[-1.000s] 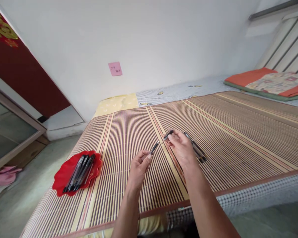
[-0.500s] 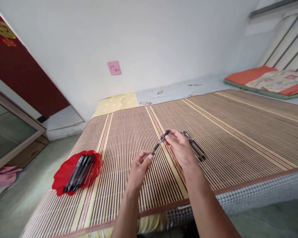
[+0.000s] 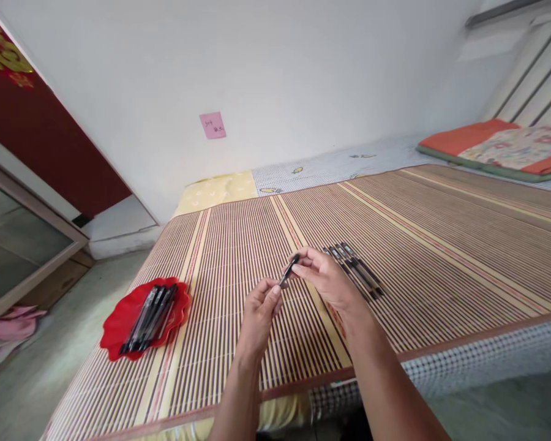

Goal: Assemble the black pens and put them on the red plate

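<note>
A dark pen point(image 3: 287, 274) is held at a slant between both hands, above the striped mat point(image 3: 229, 257). My left hand point(image 3: 261, 306) pinches its lower end with thumb and fingers. Around its black upper end close the fingertips of my right hand point(image 3: 324, 275); part of the pen is covered by them. Just right of that hand, several pens point(image 3: 358, 272) lie side by side on the mat. Off to the left, a red scalloped plate point(image 3: 114, 318) bears several more black pens point(image 3: 150, 315) in a bundle.
The mat covers a bed with a checked and yellow sheet point(image 3: 224, 185). A folded orange and floral cushion point(image 3: 487, 144) rests at the far right by white rails. A pink note point(image 3: 212, 125) is stuck on the white wall. A glass-panelled door point(image 3: 18, 245) stands at left.
My right hand has come down and left along the pen, closer to my left hand, so less of the pen shows. More of the pens lying at right are now visible.
</note>
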`<action>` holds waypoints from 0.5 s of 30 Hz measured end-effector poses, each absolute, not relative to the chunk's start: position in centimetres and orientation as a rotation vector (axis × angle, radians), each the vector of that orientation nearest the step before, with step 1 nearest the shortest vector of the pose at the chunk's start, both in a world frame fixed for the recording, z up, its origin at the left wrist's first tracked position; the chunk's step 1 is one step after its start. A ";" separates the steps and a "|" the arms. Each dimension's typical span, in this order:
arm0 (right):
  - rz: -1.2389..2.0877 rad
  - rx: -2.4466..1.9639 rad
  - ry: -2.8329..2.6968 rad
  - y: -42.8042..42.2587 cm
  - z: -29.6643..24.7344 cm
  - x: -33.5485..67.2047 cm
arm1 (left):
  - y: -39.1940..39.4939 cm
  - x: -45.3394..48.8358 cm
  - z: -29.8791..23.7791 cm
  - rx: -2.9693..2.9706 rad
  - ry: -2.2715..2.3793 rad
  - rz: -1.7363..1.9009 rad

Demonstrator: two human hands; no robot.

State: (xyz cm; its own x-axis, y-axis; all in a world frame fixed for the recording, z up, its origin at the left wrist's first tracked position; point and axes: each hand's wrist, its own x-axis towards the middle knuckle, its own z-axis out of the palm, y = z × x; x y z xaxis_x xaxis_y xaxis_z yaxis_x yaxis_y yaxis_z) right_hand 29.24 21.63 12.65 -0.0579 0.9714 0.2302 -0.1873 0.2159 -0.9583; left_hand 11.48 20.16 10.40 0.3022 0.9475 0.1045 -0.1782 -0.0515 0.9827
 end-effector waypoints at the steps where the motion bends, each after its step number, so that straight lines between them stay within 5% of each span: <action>1: 1.179 -0.881 -1.218 21.7 12.6 29.1 | 20.1 11.6 10.5 1.262 0.813 1.095; 9: 1.179 -1.173 -1.232 22.1 10.9 29.4 | 20.6 12.3 9.9 1.184 0.900 1.140; 15: 0.988 -1.349 -1.390 22.8 9.7 30.9 | 21.5 7.8 10.0 1.363 1.444 1.343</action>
State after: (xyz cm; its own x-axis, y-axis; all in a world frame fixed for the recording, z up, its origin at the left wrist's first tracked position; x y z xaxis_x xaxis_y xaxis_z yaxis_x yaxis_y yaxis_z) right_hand 30.91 22.77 9.67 0.0359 0.9958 0.0842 0.2477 0.0727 -0.9661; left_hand 7.85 21.47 10.04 -0.1744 0.9739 0.1450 0.2145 -0.1062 0.9709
